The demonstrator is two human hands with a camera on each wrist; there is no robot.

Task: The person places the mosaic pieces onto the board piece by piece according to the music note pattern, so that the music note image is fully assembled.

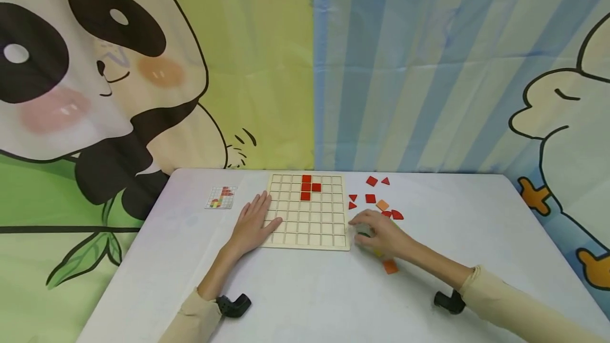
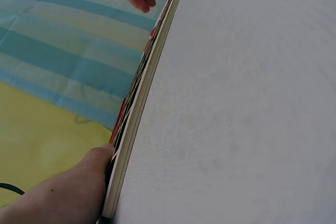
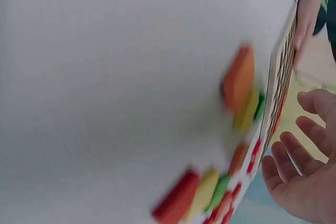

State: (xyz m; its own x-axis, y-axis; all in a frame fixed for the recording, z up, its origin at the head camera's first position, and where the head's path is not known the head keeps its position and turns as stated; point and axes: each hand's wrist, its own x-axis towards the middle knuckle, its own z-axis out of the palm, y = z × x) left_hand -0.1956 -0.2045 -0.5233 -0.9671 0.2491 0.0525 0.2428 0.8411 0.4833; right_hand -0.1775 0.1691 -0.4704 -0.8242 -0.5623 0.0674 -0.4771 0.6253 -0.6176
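Observation:
A pale wooden grid board (image 1: 314,221) lies on the table, with several red squares (image 1: 306,187) set in its upper cells. My left hand (image 1: 252,224) rests flat along the board's left edge, thumb over the lower cells. My right hand (image 1: 383,232) hovers just right of the board, above loose pieces. In the right wrist view its fingers (image 3: 286,161) are loosely bent and hold nothing. Beneath and near it are an orange square (image 1: 391,267) and red quarter-round pieces (image 1: 396,215); the hand partly hides green and yellow pieces.
A small pattern card (image 1: 221,197) lies left of the board. Red triangles (image 1: 352,205), red squares (image 1: 370,198) and an orange piece (image 1: 382,205) are scattered at the board's upper right. Patterned curtains (image 1: 381,68) hang behind the white table (image 1: 305,300).

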